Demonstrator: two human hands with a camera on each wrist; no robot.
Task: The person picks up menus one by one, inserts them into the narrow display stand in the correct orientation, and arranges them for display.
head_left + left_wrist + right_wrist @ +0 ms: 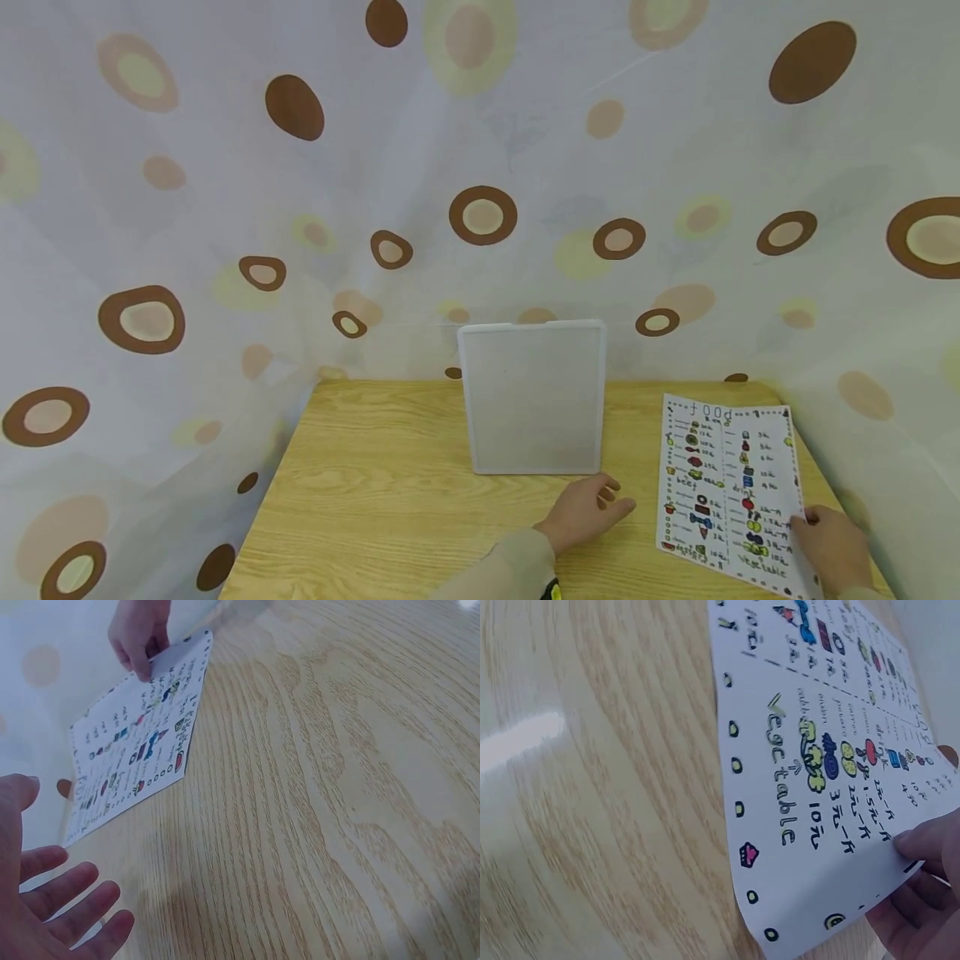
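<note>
Your right hand [832,546] pinches the near right corner of the hand-drawn food menu [726,492] lying on the wooden table [390,492]; your left hand [592,508] rests relaxed, empty, just left of it.

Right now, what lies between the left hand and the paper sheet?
Only bare wooden table: the head view shows nothing between the left hand and the paper sheet.

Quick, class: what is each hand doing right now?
Left hand: open, fingers relaxed, holding nothing.
Right hand: pinching the near edge of the food sheet.
</note>
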